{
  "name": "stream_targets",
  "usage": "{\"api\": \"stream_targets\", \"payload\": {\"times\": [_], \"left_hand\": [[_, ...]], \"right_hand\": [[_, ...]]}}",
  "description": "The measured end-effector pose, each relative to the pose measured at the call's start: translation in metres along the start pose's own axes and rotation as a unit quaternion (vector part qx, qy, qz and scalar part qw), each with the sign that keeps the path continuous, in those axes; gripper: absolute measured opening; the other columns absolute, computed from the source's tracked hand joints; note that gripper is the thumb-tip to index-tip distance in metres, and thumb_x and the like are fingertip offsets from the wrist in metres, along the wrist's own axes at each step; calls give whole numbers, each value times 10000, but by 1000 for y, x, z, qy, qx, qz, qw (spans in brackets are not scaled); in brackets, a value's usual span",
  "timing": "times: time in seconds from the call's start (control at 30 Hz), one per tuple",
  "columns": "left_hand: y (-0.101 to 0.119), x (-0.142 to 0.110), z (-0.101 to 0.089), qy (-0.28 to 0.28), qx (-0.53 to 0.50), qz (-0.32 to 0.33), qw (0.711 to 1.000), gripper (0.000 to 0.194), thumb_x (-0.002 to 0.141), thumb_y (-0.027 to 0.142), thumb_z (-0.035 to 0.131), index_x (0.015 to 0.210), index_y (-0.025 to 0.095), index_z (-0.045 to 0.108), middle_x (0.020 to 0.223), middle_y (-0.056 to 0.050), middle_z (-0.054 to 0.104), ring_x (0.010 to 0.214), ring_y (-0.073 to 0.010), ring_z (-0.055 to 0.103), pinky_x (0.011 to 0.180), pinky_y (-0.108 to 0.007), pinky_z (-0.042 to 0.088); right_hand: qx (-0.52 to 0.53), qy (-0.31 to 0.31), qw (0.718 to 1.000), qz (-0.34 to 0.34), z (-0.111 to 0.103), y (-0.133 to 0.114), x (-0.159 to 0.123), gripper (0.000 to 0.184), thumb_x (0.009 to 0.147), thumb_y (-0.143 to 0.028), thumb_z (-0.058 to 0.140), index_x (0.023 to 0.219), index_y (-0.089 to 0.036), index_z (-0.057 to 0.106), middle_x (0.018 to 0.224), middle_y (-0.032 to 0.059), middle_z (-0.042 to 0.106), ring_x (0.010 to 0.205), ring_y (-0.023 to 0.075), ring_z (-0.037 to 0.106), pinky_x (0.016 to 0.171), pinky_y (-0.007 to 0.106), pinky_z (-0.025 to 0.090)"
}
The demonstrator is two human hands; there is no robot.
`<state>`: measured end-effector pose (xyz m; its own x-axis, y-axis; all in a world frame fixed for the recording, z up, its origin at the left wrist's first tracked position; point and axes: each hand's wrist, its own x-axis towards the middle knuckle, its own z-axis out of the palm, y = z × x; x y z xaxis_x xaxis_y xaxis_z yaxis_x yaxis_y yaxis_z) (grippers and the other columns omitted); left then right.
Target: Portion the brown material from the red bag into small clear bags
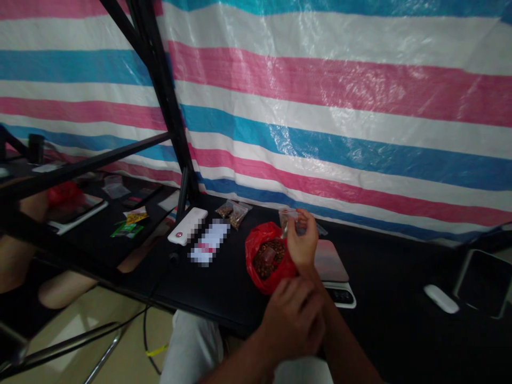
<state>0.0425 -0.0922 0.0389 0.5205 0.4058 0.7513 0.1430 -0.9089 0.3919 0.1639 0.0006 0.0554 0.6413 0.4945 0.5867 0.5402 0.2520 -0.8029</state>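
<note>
My right hand (302, 239) is raised above the black table and pinches a small clear plastic bag (289, 222) between fingers and thumb. Just left of that wrist, an open red plastic bag (260, 250) holds a heap of brown dried pieces (270, 257). A digital kitchen scale (332, 261) lies behind my right forearm, partly hidden by it. Lower down, my left hand (292, 320) is curled with its fingers closed, close to my right forearm. Anything inside that hand is hidden.
Two small clear bags of brown pieces (233, 213), a white power bank (188, 226) and a blurred white packet (209, 242) lie on the black table (224, 293). A black metal post (168, 106) stands before a striped tarp (340, 90). A white oblong object (441, 298) lies at right.
</note>
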Motion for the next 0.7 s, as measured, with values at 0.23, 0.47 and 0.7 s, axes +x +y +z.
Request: {"api": "stream_targets", "payload": {"times": [0.23, 0.47, 0.7], "left_hand": [[-106, 43, -16, 121, -88, -268, 952, 259, 965, 326, 542, 1186, 195, 572, 1153, -111, 666, 1094, -247, 635, 980, -422, 507], [-131, 14, -14, 107, -139, -255, 951, 253, 1015, 362, 448, 1061, 201, 637, 1033, -83, 703, 981, -213, 668, 901, -358, 528], [-128, 11, -18, 133, -131, -263, 947, 313, 1034, 382, 384, 975, 200, 631, 946, -65, 698, 890, -195, 665, 824, -315, 528]], "right_hand": [[55, -111, 992, -8, 1, 6, -19, 325, 895, -302, 615, 1207, -225, 564, 960, 38, 651, 876, 200, 645, 830, 354, 534], [145, -239, 956, 92, 0, 8, -20, 368, 886, -379, 642, 1225, -252, 579, 956, 29, 685, 908, 212, 672, 867, 367, 546], [133, -257, 948, 132, 3, 14, -16, 251, 833, -410, 689, 1004, -227, 699, 934, 37, 741, 888, 222, 690, 840, 368, 560]]}}
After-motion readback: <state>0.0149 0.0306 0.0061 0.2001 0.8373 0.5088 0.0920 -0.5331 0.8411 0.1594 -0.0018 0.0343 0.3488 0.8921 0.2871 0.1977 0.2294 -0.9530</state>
